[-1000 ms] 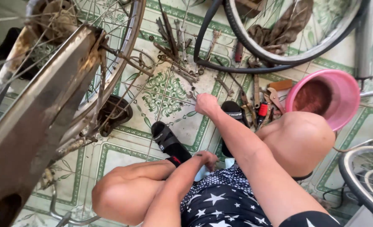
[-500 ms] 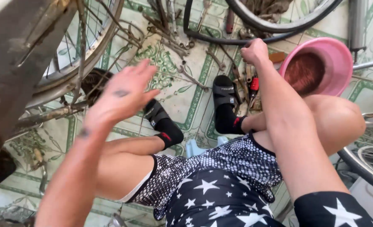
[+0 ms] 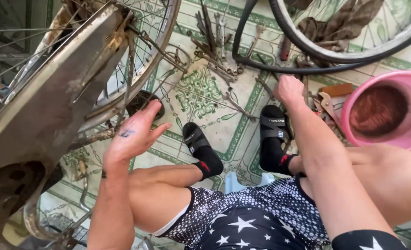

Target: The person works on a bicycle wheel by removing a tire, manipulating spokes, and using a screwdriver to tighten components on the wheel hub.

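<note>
Fingers of right hand (image 3: pixel 288 89) curl hidden among floor tools (image 3: pixel 214 32)

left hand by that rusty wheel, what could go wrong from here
1. The open left hand hangs close to the rusty mudguard and spokes of the wheel; a slip could scrape or catch the fingers.
2. The right hand reaches into scattered tools on the tiled floor beside the loose tyre; it might snag on an edge.
3. The pink basin sits by the right knee and could get knocked.
</note>
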